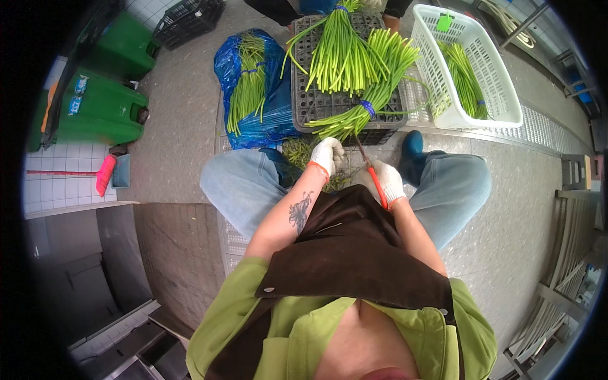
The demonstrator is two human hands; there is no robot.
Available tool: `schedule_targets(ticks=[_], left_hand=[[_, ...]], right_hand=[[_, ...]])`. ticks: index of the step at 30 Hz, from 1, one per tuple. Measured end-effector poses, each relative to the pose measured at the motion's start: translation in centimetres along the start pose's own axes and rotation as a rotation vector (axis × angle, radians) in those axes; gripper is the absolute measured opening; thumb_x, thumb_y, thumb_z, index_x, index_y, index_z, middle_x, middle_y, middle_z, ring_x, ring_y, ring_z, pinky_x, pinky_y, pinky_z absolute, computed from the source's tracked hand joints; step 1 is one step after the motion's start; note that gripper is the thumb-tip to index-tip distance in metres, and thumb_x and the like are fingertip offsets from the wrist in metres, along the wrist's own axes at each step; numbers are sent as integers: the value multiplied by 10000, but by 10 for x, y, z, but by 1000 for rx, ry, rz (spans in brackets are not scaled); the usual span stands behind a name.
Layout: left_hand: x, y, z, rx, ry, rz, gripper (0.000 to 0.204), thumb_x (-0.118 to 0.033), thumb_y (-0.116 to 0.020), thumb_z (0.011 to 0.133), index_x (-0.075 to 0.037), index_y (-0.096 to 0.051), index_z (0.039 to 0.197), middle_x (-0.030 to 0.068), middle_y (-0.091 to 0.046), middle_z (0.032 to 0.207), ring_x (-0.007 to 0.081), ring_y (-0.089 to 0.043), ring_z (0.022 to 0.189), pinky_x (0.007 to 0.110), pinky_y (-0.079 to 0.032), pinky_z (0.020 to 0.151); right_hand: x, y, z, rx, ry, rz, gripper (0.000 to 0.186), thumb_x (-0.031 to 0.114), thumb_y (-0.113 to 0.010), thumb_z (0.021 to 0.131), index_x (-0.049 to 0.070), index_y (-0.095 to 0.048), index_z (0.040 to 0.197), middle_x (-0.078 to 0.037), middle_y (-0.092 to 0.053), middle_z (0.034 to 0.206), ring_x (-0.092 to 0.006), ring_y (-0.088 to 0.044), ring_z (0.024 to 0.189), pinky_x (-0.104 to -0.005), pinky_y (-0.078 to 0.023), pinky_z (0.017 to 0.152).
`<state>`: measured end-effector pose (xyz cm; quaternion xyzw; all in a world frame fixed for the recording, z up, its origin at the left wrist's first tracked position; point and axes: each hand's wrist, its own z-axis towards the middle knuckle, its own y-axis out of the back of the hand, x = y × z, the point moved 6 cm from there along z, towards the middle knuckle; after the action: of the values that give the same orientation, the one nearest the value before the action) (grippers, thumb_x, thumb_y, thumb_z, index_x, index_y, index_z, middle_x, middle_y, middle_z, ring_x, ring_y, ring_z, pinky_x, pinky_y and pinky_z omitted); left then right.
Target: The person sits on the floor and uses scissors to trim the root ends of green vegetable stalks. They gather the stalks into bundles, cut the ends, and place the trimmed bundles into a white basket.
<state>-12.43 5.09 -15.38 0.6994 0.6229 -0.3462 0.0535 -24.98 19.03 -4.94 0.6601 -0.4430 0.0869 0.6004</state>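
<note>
My right hand point(387, 182), in a white knit glove, grips orange-handled scissors point(379, 185) with a narrow dark blade. The blade points at the cut ends of a bunch of long green stems point(345, 121), like garlic scapes, tied with a blue band. That bunch lies over the near edge of an upturned black crate point(304, 101). My gloved left hand point(327, 156) is closed just below those ends; whatever its fingers hold is hidden. Farther back on the crate rests another banded bunch point(342, 54). Loose green trimmings point(297, 152) lie on the floor beneath my left hand.
Left of the crate, a blue plastic bag point(275, 123) holds more stems. On its right stands a white perforated basket point(500, 95) with a banded bunch inside. Green bins point(104, 114) and a pink dustpan or brush point(106, 175) are far left. Another person's legs point(277, 9) show behind the crate.
</note>
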Motion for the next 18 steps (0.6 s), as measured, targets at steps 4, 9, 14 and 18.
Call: schedule_targets(ticks=[4, 9, 14, 18], left_hand=[[6, 20, -22, -44, 107, 87, 153, -199, -567, 750, -126, -492, 639, 33, -468, 569, 163, -372, 455, 293, -308, 448], [-3, 30, -54, 13, 90, 145, 197, -266, -576, 765, -95, -506, 698, 60, -532, 648, 156, -419, 495, 295, -331, 473], [-37, 30, -70, -84, -153, 602, 122, -180, -573, 807, -75, -635, 818, 29, -574, 673, 139, -505, 528, 297, -394, 490], [-49, 25, -74, -40, -381, 823, 114, -148, -562, 818, -59, -633, 807, 20, -590, 703, 146, -555, 615, 294, -435, 537]], right_hand=[[-7, 4, 16, -19, -89, 46, 357, 371, -618, 857, 28, -673, 940, -223, -686, 843, -401, -668, 842, -442, -510, 732], [2, 1, -5, 108, -23, 67, 363, 366, -626, 859, 17, -676, 943, -218, -686, 828, -390, -670, 833, -437, -505, 733], [17, -1, -12, 233, 10, 74, 343, 349, -647, 850, 16, -679, 928, -213, -689, 825, -383, -673, 813, -434, -508, 733], [13, 4, -3, 26, 31, 92, 316, 333, -639, 851, 27, -677, 919, -195, -683, 786, -361, -676, 766, -436, -506, 711]])
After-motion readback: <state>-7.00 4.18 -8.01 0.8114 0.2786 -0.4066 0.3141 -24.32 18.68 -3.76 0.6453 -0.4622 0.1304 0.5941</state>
